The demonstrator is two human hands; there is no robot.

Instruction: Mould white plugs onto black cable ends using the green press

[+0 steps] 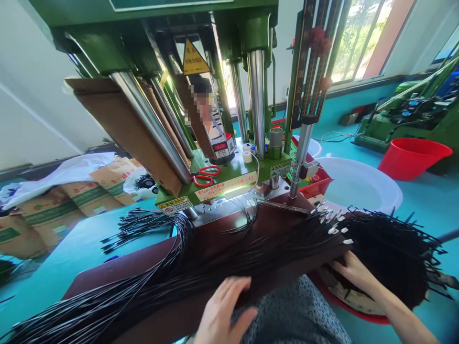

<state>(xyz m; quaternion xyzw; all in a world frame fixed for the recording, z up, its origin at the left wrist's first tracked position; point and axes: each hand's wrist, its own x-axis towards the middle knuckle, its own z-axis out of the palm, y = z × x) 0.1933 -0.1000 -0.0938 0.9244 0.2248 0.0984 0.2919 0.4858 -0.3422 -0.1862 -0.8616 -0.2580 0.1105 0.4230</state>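
My left hand (227,306) is at the near edge of a brown tabletop (107,274), thumb apart from the curved fingers, with nothing visible in it. Just beyond it lies a long bundle of thin black cables (215,267), spread across the table. White connectors (333,229) cap the bundle's right end. My right hand (353,272) reaches in at the table's right edge, beside a heap of black cable pieces (387,253) in a red-rimmed tub (373,317). Its fingertips are lost against the dark cables, so its grip cannot be made out.
A green press (165,28) with steel columns stands behind the table. Red-handled scissors (206,176) rest on its ledge. More black cables (143,227) hang off at left. Stacked cartons (71,210), a white basin (358,184) and a red bucket (409,157) surround it. Another person is partly visible behind the press.
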